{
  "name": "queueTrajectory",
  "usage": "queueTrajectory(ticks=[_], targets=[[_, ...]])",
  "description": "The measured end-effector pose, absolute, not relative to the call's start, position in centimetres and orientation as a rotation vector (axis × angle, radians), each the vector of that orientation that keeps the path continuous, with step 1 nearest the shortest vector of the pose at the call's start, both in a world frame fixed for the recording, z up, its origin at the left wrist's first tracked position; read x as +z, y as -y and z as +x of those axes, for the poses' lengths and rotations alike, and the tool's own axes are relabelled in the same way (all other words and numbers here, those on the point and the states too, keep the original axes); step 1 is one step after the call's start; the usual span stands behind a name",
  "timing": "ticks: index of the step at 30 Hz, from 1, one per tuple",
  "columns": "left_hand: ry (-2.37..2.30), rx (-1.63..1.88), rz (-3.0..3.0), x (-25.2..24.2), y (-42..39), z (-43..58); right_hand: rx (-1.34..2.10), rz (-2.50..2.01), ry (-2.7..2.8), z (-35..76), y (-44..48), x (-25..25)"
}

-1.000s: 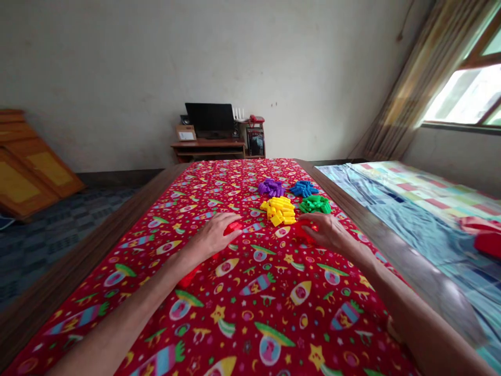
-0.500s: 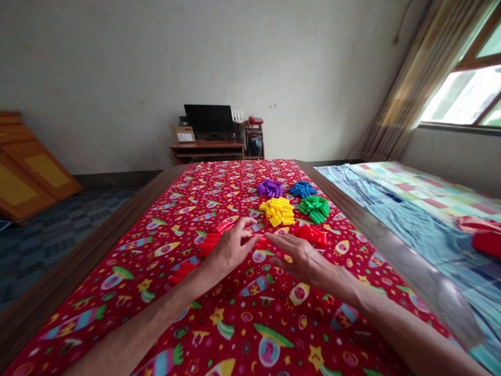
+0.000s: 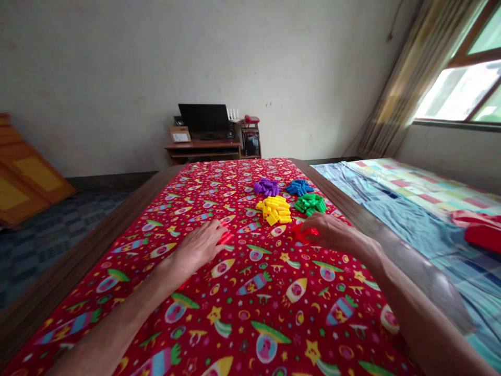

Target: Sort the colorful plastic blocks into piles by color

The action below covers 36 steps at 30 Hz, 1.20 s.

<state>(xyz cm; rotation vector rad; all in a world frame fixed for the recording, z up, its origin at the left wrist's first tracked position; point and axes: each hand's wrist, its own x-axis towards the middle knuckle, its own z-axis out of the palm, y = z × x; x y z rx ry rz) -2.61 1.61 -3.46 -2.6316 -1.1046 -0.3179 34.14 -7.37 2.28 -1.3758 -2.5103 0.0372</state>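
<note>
My left hand [image 3: 198, 248] lies palm down on the red patterned cloth [image 3: 242, 313], its fingers closed over red blocks [image 3: 226, 238] that peek out at the fingertips. My right hand [image 3: 332, 233] is further right, fingers curled onto a small heap of red blocks [image 3: 303, 233]. Just beyond the hands lie sorted heaps: yellow blocks [image 3: 274, 210], green blocks [image 3: 310, 203], purple blocks [image 3: 266, 187] and blue blocks [image 3: 298, 187]. A little red shows under my left wrist.
The wooden table edge [image 3: 364, 222] runs along the right, with a bed and patterned sheet [image 3: 415, 203] beyond it. A desk with a monitor [image 3: 205, 130] stands at the far wall. Orange wooden panels [image 3: 23, 183] lean at the left.
My hands, close together at the middle half a second ago, have moved apart. The right went right and forward to the red heap; the left drew back left onto the loose red blocks.
</note>
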Motion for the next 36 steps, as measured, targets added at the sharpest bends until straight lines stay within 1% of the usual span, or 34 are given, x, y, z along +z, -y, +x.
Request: queueTrajectory(ticks=[2, 5, 8, 12, 15, 17, 20, 24, 28, 31, 33, 36], targets=[[1.051, -0.365, -2.647, -4.0, -1.6, -2.8, 0.031, -1.383, 2.483, 34.7, 7.5, 2.5], [0.936, -0.525, -2.685, -4.2, -1.5, -2.4, 0.045, -1.314, 2.454, 34.4, 7.3, 3.0], [1.051, -0.644, -2.752, -3.5, -1.5, -0.7, 0.104, -1.179, 2.424, 33.0, 7.3, 3.0], [1.34, -0.742, -3.065, -2.3, -0.2, 2.8, 0.141, -1.079, 2.25, 29.5, 7.8, 0.8], [1.355, -0.968, -3.367, -2.1, 1.8, 5.0, 0.159, -0.963, 2.282, 26.9, 8.3, -1.5], [1.294, -1.027, -3.466, -2.0, 2.7, 5.6, 0.173, -0.967, 2.322, 26.3, 8.3, -2.2], [1.191, -0.969, -3.314, -1.2, 2.4, 4.8, 0.13, -1.114, 2.275, 27.7, 7.9, -1.3], [1.153, -0.878, -2.915, -0.6, -1.1, 1.3, 0.012, -1.363, 2.116, 32.3, 6.7, 0.7], [1.463, -0.718, -2.794, -1.2, -4.2, -1.9, 0.019, -1.586, 2.194, 35.7, 5.6, 1.1], [1.723, -0.549, -2.845, -1.9, -5.0, -2.6, 0.082, -1.623, 2.306, 36.5, 5.4, 0.9], [1.83, -0.556, -2.881, -2.2, -5.1, -2.6, 0.092, -1.602, 2.322, 36.3, 5.5, 1.1], [1.875, -0.69, -2.909, -2.4, -5.0, -2.2, 0.035, -1.534, 2.238, 35.3, 5.7, 1.6]])
